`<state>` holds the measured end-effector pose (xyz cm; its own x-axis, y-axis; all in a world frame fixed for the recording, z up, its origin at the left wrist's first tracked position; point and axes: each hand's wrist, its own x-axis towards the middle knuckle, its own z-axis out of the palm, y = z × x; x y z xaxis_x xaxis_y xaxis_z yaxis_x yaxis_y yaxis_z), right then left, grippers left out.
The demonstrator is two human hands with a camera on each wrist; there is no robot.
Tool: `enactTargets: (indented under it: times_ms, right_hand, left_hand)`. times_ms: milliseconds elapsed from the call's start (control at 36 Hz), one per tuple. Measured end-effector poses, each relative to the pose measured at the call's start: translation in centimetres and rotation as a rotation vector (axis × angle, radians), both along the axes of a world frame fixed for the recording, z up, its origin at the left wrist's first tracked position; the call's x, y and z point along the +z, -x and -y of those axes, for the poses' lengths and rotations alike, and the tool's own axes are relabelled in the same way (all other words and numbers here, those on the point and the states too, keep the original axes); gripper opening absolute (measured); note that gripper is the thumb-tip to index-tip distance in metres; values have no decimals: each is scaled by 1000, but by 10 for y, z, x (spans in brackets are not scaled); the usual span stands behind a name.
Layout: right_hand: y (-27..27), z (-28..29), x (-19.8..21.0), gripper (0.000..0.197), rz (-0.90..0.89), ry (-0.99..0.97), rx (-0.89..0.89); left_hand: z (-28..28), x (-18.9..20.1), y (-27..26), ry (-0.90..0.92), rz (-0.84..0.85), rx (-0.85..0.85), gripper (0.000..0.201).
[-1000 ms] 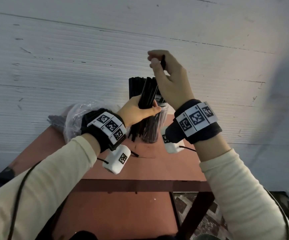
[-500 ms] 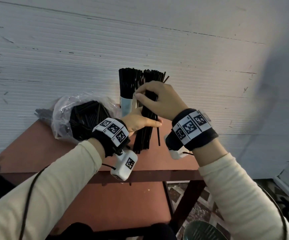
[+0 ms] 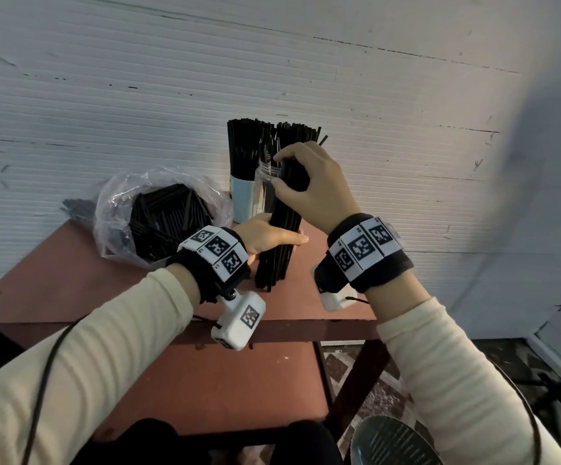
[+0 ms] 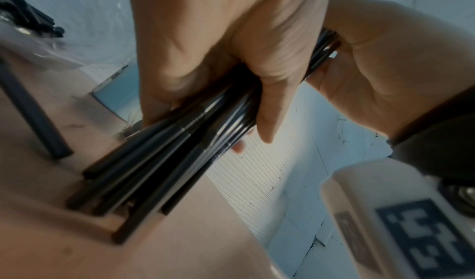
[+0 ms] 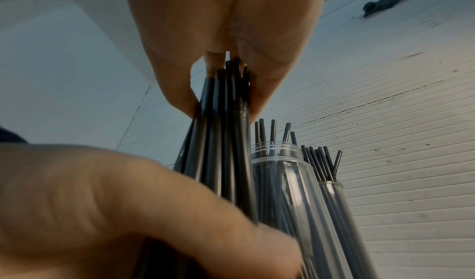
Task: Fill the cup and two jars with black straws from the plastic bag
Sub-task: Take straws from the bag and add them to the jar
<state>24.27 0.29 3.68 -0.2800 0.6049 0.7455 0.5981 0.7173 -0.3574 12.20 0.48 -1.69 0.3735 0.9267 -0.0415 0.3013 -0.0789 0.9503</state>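
A bundle of black straws (image 3: 277,253) stands tilted with its lower ends on the red-brown table (image 3: 71,280). My left hand (image 3: 269,234) grips the bundle around its middle, and my right hand (image 3: 306,182) grips its top. In the left wrist view the left hand (image 4: 205,49) wraps the bundle (image 4: 167,161), whose ends touch the tabletop. The right wrist view has the right hand (image 5: 226,70) pinching the straw tops. Just behind stand a light blue cup (image 3: 242,199) and two clear jars (image 5: 282,173) (image 5: 333,188), all holding straws. The plastic bag (image 3: 121,203) of straws lies at the back left.
A white ribbed wall (image 3: 373,95) rises right behind the cup and jars. One loose straw (image 4: 33,110) shows at the left in the left wrist view. The table's front edge (image 3: 306,328) is near my wrists, with a lower shelf (image 3: 205,380) beneath and patterned floor (image 3: 373,391) to the right.
My right hand came down from above the jars onto the top of the bundle. The bundle, held up before, now rests its ends on the table.
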Motion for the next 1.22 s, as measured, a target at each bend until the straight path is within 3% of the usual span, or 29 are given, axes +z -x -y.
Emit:
enactTargets:
  times_ms: [56,139,222,361,417,500,556,611,722,806,917,1028,1083,1222]
  right_hand:
    - [2,0,0,22,-7,1,4]
    - [3,1,-1,21,-8,7,11]
    - [5,1,0,25,-1,27,13]
    - [-1,6,13,72,-72,67,8]
    - [-6,10,19,78,-128,122,-4]
    - [-11,19,25,60,-58,198,22]
    - [-11,23,25,38,-28,344,194]
    - [-9,25,22,34,15,512,295]
    - [-4,19,14,18,12,476,283]
    - [-4,13,20,15,-90,411,267]
    - [-11,0,45,10,-311,327,239]
    - [-22,-18,77,17,-482,223,111]
    - [-24,-27,88,21,-506,200,50]
    - [-21,-49,100,19,-566,199,-37]
  left_hand:
    - [-1,-3,0,55,4,38,26]
    - [3,-3,0,122,8,92,18]
    - [1,-6,5,42,-78,80,40]
    - [-1,-3,11,-43,15,42,39]
    - [1,3,16,-82,46,6,35]
    - [7,15,25,-86,-17,-149,27]
    - [10,23,29,-102,-87,-256,23]
    - [14,28,30,-113,-112,-326,25]
    - [14,26,29,-103,-24,-358,31]
    - [9,27,28,-143,-2,-260,32]
    - [0,34,25,-272,105,119,90]
    - [-21,41,24,-398,52,363,124]
    - [-36,43,23,-360,42,387,137]
    - [-66,39,21,-258,4,234,128]
